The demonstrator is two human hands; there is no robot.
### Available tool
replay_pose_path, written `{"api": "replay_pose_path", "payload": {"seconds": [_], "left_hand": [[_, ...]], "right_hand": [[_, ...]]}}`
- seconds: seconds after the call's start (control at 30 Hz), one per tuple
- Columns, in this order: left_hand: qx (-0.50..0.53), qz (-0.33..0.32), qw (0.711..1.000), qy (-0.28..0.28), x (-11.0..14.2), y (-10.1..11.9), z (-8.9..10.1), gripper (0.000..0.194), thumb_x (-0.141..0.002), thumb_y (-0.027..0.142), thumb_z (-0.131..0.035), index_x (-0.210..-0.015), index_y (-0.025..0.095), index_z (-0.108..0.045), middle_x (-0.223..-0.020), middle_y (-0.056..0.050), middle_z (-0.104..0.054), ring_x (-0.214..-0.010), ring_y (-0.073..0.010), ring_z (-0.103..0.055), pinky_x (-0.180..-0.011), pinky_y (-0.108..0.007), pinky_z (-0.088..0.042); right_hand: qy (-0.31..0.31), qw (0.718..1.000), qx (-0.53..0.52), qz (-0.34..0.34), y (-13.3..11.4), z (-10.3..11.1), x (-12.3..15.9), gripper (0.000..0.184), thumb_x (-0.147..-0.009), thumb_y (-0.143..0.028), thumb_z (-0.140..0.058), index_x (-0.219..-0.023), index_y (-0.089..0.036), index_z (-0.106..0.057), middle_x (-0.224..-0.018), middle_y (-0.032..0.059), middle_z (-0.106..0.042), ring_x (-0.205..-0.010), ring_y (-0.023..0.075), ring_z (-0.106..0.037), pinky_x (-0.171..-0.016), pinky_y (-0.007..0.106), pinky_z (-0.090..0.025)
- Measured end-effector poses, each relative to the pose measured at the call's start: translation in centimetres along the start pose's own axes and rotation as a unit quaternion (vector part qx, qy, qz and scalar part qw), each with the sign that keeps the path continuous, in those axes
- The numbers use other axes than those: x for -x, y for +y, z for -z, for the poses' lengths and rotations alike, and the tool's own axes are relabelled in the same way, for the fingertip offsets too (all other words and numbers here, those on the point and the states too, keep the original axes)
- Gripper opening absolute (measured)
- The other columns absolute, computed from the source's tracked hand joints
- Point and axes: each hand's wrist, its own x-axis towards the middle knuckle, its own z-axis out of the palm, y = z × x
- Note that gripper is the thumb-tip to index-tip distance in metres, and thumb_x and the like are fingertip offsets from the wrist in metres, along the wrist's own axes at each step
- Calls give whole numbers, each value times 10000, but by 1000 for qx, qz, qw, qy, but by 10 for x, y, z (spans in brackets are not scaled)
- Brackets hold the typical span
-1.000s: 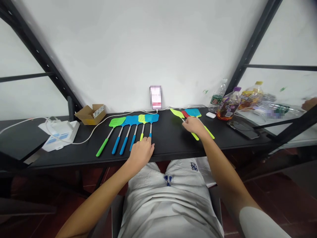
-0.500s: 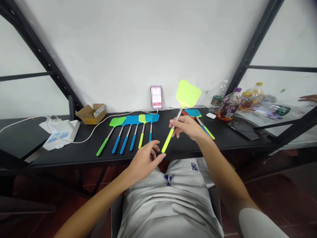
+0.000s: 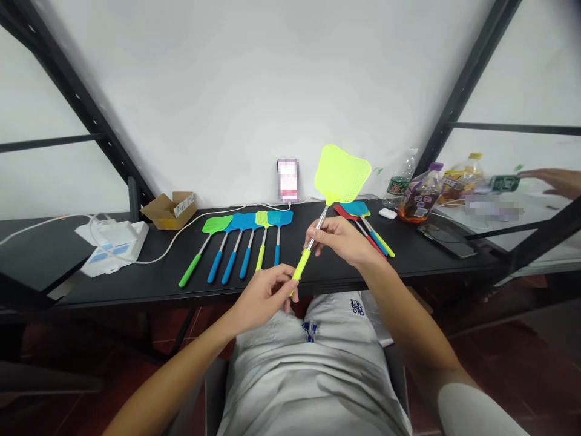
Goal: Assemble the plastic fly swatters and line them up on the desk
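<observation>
A yellow fly swatter [image 3: 341,175] is held tilted above the front of the black table, its head up and to the right. My right hand [image 3: 340,239] pinches its silver shaft just above the grip. Lower down, my left hand [image 3: 270,293] is closed around the end of the yellow handle. Left of the hands, several fly swatters lie in a row: a green one [image 3: 190,269], blue ones such as this blue swatter [image 3: 232,260], and another yellow one [image 3: 260,257]. Right of my right hand lie a red swatter [image 3: 347,211] and a blue-headed one [image 3: 356,209], partly overlapping.
On the black table [image 3: 149,278] stand an open cardboard box [image 3: 170,210] and a white power strip [image 3: 113,242] with cables. A lit phone [image 3: 288,180] leans on the wall. Bottles [image 3: 420,194], a white case [image 3: 387,214] and a dark phone [image 3: 447,240] are right. Another person's hand [image 3: 556,180] shows far right.
My left hand has closed on the handle end of the yellow swatter, which has come slightly lower and turned to face me more. The other person's hand has reached further in at the right.
</observation>
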Motion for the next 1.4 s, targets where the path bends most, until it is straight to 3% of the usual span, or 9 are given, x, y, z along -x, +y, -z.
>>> {"api": "replay_pose_path", "payload": {"seconds": [0.1,0.2,0.3,0.53,0.67,0.77,0.83,1.03,1.4], "left_hand": [[55,29,995,-75,3,1,5,288,-963,454,-571,-967,166,-582,-738,-18,-688,-516,-100,-594,-475,-212,-391],[73,46,981,-171,7,2,5,276,-957,440,-590,-940,165,-570,-758,-45,-722,-553,-116,-622,-503,-225,-405],[88,30,981,-169,9,3,3,223,-966,394,-580,-944,181,-520,-842,-75,-750,-669,-151,-679,-603,-267,-473],[161,-17,987,23,2,3,22,119,-868,188,-548,-805,211,-450,-807,-43,-707,-758,-181,-667,-742,-354,-509],[275,12,950,145,-2,8,46,81,-825,250,-516,-761,213,-482,-616,3,-514,-538,-142,-505,-558,-318,-447],[370,37,908,192,-4,11,57,289,-860,465,-543,-786,186,-555,-608,7,-510,-468,-120,-458,-493,-295,-444],[380,65,901,202,-4,9,59,343,-833,495,-633,-856,153,-634,-661,-16,-605,-483,-123,-524,-491,-277,-477],[259,109,947,157,-2,0,46,418,-765,356,-840,-1119,160,-733,-1131,-122,-774,-958,-265,-750,-802,-347,-619],[267,44,941,204,-3,1,44,472,-731,375,-877,-1118,129,-766,-1137,-147,-776,-993,-317,-757,-847,-418,-651]], "right_hand": [[28,999,-21,19,-5,6,1,423,-836,-588,-712,-778,-172,-664,-741,49,-707,-665,154,-669,-587,263,-533],[149,986,-47,54,-13,30,6,434,-867,-613,-662,-788,-194,-581,-718,33,-671,-673,170,-678,-573,266,-511],[216,975,-2,48,-23,57,18,416,-921,-602,-592,-806,-204,-553,-722,31,-642,-734,188,-689,-681,304,-544],[-52,986,155,-42,-24,46,29,358,-977,-394,-528,-1298,-236,-523,-800,-2,-649,-634,140,-601,-577,254,-446],[-66,957,280,-29,-20,25,18,271,-977,-349,-495,-1168,-233,-647,-740,-19,-592,-647,129,-518,-594,244,-391],[-85,936,341,-14,-21,17,16,250,-983,-359,-490,-983,-205,-687,-710,-17,-584,-640,125,-487,-599,252,-357],[-91,925,369,-3,-20,13,16,206,-969,-313,-509,-906,-192,-664,-688,-24,-575,-618,117,-461,-594,254,-337],[-150,907,386,75,-14,-2,15,176,-951,-187,-482,-842,-174,-620,-665,-29,-556,-593,107,-422,-588,257,-300],[-156,930,328,56,-11,-3,10,226,-958,-219,-495,-895,-139,-697,-667,-33,-555,-570,92,-405,-562,245,-303]]}}
